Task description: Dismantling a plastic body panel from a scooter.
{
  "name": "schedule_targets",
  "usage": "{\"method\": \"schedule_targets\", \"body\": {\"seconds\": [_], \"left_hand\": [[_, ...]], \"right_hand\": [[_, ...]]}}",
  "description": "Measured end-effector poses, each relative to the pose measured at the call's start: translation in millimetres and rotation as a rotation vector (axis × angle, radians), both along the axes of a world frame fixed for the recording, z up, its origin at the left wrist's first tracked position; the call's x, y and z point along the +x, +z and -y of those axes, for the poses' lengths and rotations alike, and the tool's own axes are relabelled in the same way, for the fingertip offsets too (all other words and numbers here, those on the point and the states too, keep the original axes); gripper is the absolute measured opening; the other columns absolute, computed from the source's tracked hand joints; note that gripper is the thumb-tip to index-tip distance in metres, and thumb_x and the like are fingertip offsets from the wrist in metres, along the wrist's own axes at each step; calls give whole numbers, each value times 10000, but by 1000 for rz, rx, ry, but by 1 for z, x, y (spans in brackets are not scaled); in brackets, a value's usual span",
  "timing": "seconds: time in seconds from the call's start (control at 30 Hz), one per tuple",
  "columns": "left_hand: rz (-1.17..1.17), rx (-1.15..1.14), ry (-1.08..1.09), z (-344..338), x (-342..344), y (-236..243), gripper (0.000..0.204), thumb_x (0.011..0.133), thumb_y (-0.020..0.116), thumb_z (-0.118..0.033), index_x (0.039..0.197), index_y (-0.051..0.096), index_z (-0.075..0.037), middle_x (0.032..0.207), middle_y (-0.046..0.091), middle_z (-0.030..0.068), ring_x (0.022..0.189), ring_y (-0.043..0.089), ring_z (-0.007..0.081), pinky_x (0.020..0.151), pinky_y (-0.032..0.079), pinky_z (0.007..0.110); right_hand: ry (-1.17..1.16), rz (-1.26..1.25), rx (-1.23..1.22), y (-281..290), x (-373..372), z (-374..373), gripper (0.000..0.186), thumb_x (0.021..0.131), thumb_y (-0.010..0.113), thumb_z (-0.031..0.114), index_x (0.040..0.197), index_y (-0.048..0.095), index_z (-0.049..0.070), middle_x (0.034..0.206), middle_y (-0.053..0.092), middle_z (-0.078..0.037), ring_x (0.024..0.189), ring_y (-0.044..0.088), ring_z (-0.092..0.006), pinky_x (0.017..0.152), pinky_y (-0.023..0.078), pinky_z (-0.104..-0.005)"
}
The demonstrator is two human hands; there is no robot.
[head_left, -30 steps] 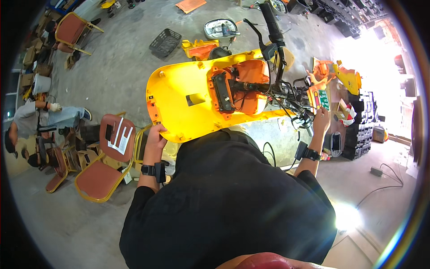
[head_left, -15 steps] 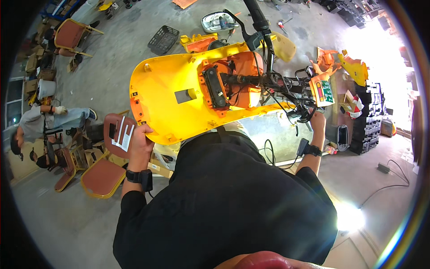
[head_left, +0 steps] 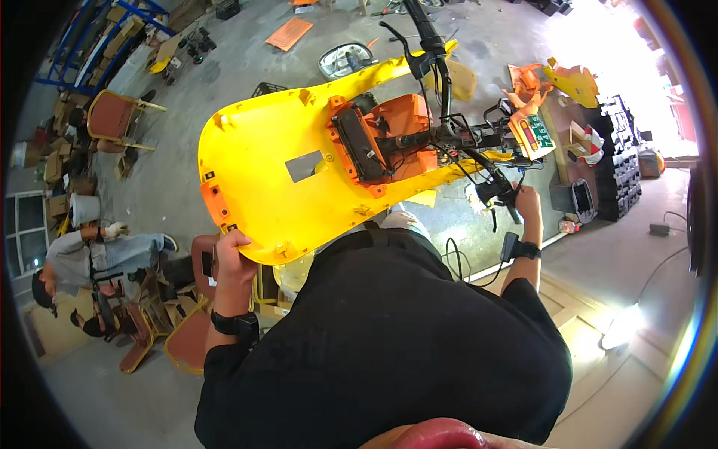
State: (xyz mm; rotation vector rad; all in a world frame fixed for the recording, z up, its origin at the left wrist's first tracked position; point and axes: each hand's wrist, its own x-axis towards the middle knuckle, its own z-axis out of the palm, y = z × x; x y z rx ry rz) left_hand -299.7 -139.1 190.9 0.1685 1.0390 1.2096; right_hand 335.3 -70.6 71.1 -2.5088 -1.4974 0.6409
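The yellow body panel (head_left: pixel 262 166) lies toward ten o'clock of the view, farther toward nine than one second ago. The black handlebar (head_left: pixel 431 45), at one o'clock, shifts with it, so both probably move as one piece. The basket (head_left: pixel 268 89), at eleven o'clock, is now mostly covered by the panel. The left hand (head_left: pixel 235 258), toward eight o'clock, keeps its grip narrow, holding the panel's edge. The right hand (head_left: pixel 528 203), at three o'clock, is by the handlebar's lower end; one cannot tell whether its grip closes.
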Motion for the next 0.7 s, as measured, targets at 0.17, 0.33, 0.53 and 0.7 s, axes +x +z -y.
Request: {"method": "schedule_targets", "body": {"seconds": [0.17,0.33,0.53,0.7], "left_hand": [[-97,158,-68,-26,-4,-11,561,649,463,9,1208,467,62,1118,605,157,998,618,302,923,479,384],[8,226,-219,-58,-10,-36,430,705,457,-43,1120,508,59,1122,589,153,1039,583,303,945,447,366],[177,232,-332,-98,0,-19,315,777,444,-42,1083,503,4,1130,578,86,1069,558,230,957,434,340],[131,161,-359,-133,-1,-21,454,703,479,-19,1157,481,-21,1110,576,83,1057,562,252,936,461,380]], "right_hand": [[-67,56,-29,-11,-37,46,477,920,470,422,800,668,5,797,609,-274,804,614,-437,704,466,-472],[31,158,34,-39,-65,83,348,886,447,255,796,655,-9,865,626,-271,822,613,-445,739,489,-486],[115,256,53,-33,-128,101,357,904,388,206,778,621,-33,820,634,-256,786,624,-425,718,495,-495],[-179,89,108,10,-182,97,433,951,363,279,817,629,-36,836,621,-282,836,609,-442,753,469,-501]]}}
